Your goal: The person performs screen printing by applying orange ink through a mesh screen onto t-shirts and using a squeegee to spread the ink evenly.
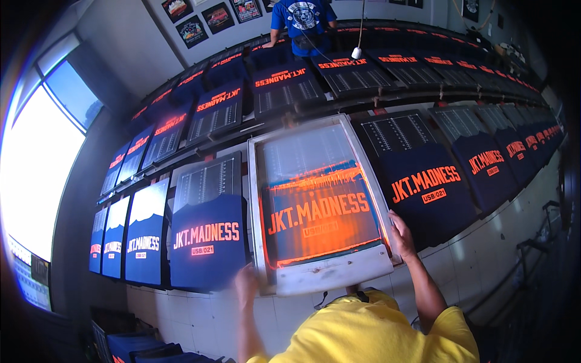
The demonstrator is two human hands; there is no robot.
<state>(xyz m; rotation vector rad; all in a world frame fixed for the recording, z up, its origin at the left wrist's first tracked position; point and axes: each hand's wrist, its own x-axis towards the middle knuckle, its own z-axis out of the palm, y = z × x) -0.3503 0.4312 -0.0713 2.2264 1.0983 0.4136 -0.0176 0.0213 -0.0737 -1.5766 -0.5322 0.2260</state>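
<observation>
A screen-printing frame (358,145) with a pale rim lies over one printing board in front of me. Bright orange ink is smeared across its mesh, and orange lettering shows within it. My right hand (402,236) grips the frame's right side near the lower corner, fingers wrapped along the edge. At the lower left corner is my left hand (246,283), blurred by motion; its fingers cannot be made out. Beside the frame lie a navy shirt (206,227) on the left and another navy shirt (426,181) on the right, both with orange print.
Several more boards with navy printed shirts run off along both sides. Behind a rail (236,134) stands a second row of boards (287,91). A person in a blue shirt (302,24) is at the far side. A white-ended cord (356,53) hangs overhead. Dark fabric (136,348) is piled lower left.
</observation>
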